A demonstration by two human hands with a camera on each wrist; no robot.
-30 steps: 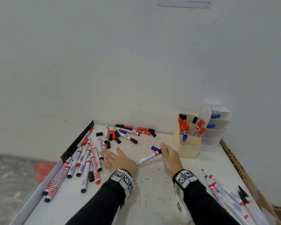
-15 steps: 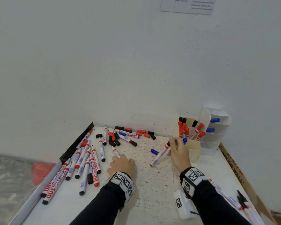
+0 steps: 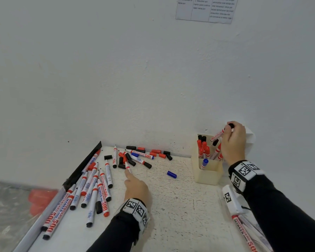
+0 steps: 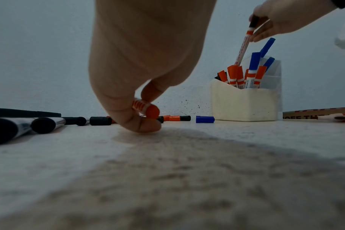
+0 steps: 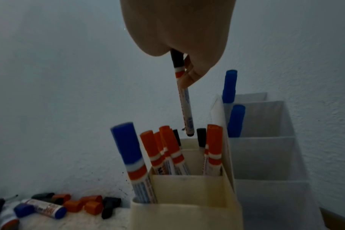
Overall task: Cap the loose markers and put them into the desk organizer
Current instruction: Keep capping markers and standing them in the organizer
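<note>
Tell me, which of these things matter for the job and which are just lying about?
Job:
right hand holding a black-capped marker
cream organizer
left hand pinching a red-ended marker
loose blue cap

Lying about:
wall notice
black strip

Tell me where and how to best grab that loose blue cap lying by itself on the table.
Take the blue cap across its short round body, thumb and forefinger on opposite sides, coming straight down from above. It lies on its side on the table, apart from the organizer and the other caps, so there looks to be room for fingers.
</note>
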